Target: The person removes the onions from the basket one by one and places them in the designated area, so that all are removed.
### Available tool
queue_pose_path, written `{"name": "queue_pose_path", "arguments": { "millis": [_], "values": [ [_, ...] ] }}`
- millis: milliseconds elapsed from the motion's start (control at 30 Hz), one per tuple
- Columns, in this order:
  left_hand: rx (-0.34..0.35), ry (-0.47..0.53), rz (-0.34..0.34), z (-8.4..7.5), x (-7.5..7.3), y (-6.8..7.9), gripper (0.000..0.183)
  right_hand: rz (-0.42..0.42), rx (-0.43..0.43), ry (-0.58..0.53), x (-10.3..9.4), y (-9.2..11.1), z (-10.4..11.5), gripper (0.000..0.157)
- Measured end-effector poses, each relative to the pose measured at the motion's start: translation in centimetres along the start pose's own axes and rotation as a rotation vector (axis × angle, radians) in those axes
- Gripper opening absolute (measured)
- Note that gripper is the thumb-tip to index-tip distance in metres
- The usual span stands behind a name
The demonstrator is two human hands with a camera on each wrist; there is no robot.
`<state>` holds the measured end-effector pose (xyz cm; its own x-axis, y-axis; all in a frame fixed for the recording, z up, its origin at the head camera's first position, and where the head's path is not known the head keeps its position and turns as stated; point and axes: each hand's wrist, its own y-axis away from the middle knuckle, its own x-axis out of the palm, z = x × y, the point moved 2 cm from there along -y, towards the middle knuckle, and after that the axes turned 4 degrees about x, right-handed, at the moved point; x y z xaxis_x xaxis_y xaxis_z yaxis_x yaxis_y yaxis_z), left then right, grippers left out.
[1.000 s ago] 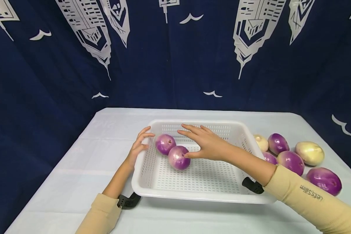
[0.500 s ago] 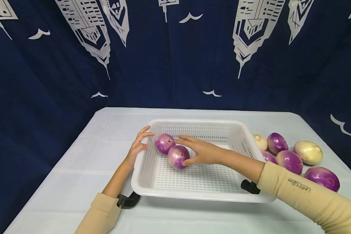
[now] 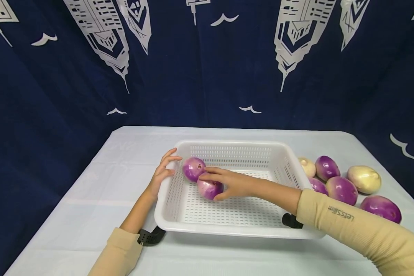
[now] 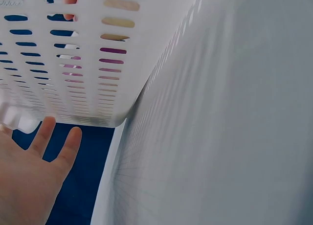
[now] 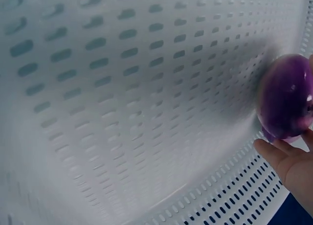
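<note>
In the head view, two peeled purple onions lie in the left part of a white perforated plastic basket [image 3: 241,232]. My right hand [image 3: 236,184] reaches in from the right and holds the nearer onion [image 3: 208,189], fingers over its top and thumb at its near side. The farther onion [image 3: 193,169] sits close to my fingertips. In the right wrist view, the held purple onion [image 5: 283,98] is at the right edge, partly cut off. My left hand [image 3: 160,176] rests at the basket's left rim with fingers spread; in the left wrist view its straight fingers [image 4: 71,146] show beside the basket wall.
Several purple and cream onions [image 3: 341,190] lie on the white-covered table [image 3: 124,168] to the right of the basket. A dark blue curtain [image 3: 200,76] with white prints hangs behind. Black wrist straps [image 3: 151,235] are worn on both arms.
My right hand has come down and slightly left from above the basket, and its fingers now lie over the nearer onion. The left hand and the onions have stayed put.
</note>
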<state>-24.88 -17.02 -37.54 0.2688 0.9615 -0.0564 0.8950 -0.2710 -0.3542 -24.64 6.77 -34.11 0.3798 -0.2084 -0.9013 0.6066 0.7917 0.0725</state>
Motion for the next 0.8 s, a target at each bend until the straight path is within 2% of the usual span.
{"name": "queue_pose_path", "arguments": {
  "millis": [533, 800],
  "values": [
    [0.001, -0.002, -0.002, -0.15, -0.11, -0.08, 0.041, -0.034, 0.003, 0.160, 0.63, -0.71, 0.49, 0.079],
    [0.000, 0.001, -0.001, 0.01, -0.12, -0.03, 0.041, -0.057, -0.018, 0.212, 0.53, -0.56, 0.61, 0.075]
  ]
}}
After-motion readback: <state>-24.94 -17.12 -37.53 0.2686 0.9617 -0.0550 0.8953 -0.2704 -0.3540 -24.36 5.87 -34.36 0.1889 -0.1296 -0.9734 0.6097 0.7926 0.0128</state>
